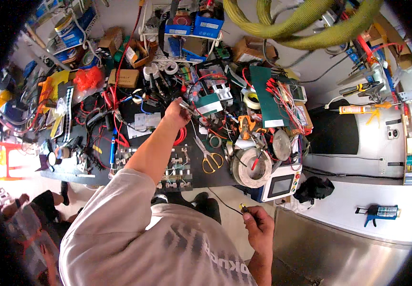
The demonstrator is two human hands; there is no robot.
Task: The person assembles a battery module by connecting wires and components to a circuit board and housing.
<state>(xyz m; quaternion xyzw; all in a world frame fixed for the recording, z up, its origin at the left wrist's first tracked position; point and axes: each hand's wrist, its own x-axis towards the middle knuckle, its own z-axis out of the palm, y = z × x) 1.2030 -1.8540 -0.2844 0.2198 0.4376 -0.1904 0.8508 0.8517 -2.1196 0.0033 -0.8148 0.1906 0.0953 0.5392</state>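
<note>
My left hand (177,114) reaches over the middle of the cluttered black bench. Its fingers are closed on a slim silvery tool (187,107), whose exact kind I cannot make out. Below and to the right of that hand lie scissors (211,161) with yellow-rimmed handles. A coil of red wire (180,137) sits just under the wrist. Lower right, away from the bench, my right hand (258,226) pinches the end of a thin black cable (225,202), at a small connector (244,209) with a yellowish tip. The cable runs up and left toward the bench's front edge.
Under my left arm is a rack of small metal parts (180,171). White rolls (252,167) and a control box with a screen (281,185) stand at the bench's right. Yellow-green hoses (306,38) hang above. Another person (37,238) is at lower left.
</note>
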